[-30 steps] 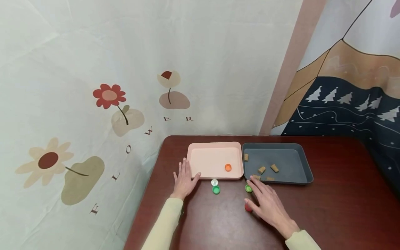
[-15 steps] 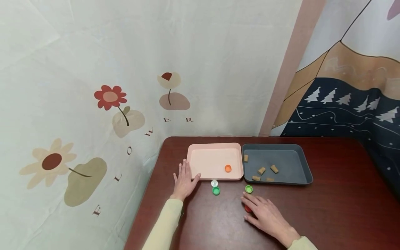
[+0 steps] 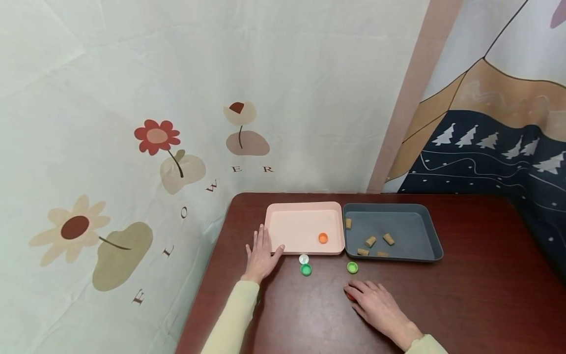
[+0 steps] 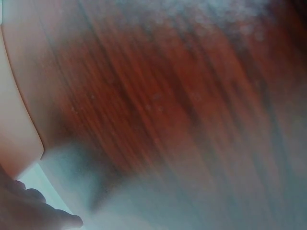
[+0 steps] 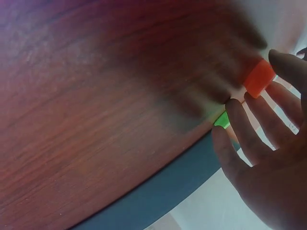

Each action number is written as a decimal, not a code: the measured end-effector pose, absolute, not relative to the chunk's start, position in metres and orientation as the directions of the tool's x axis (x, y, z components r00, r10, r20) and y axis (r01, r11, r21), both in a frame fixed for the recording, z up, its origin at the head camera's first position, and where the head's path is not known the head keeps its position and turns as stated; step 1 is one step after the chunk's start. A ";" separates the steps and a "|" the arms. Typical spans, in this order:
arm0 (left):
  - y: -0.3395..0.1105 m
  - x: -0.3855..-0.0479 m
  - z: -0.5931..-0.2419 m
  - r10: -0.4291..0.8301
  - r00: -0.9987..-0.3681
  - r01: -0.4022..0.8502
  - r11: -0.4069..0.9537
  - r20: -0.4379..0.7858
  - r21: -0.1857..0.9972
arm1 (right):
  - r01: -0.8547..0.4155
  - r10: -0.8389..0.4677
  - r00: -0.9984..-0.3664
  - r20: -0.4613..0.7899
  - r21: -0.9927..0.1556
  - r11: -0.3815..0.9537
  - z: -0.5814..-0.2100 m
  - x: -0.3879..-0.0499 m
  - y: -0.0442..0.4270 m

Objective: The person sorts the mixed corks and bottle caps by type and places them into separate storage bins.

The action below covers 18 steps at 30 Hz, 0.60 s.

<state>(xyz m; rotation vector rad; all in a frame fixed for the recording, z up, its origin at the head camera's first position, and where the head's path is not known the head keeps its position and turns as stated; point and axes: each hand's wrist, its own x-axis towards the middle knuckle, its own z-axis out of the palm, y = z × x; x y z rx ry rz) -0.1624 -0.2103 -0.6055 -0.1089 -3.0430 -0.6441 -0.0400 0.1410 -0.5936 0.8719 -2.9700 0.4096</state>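
My left hand (image 3: 261,258) rests with straight fingers at the left front corner of a pink tray (image 3: 292,228). On the table, my right hand (image 3: 378,307) pinches a red bottle cap (image 5: 259,79) between thumb and fingers; in the head view the fingers mostly cover it. Beyond that hand lies a light green bottle cap (image 3: 352,267), just in front of the dark grey tray (image 3: 411,231). A white cap (image 3: 303,259) and a green bottle cap (image 3: 306,269) lie before the pink tray. Inside the pink tray sits an orange bottle cap (image 3: 323,238).
Several corks (image 3: 388,239) lie scattered in the grey tray, mostly toward its left and front. Both trays stand side by side near the back edge of the dark red wooden table (image 3: 477,275). Printed fabric (image 3: 309,98) hangs behind it.
My right hand has drawn back from the light green cap toward the red cap, and its fingers have closed around the red one. The left hand stays in place.
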 end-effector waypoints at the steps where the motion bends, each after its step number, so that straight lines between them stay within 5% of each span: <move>1: -0.210 -0.163 -0.606 0.062 -0.997 0.073 0.912 0.042 0.403 | -0.536 -0.529 -0.843 0.095 -0.240 0.810 -0.594 -0.040 0.141; 18: -0.210 -0.163 -0.603 0.061 -0.998 0.058 0.911 0.004 0.408 | -0.498 -0.444 -0.865 0.232 -0.292 0.816 -0.593 -0.047 0.133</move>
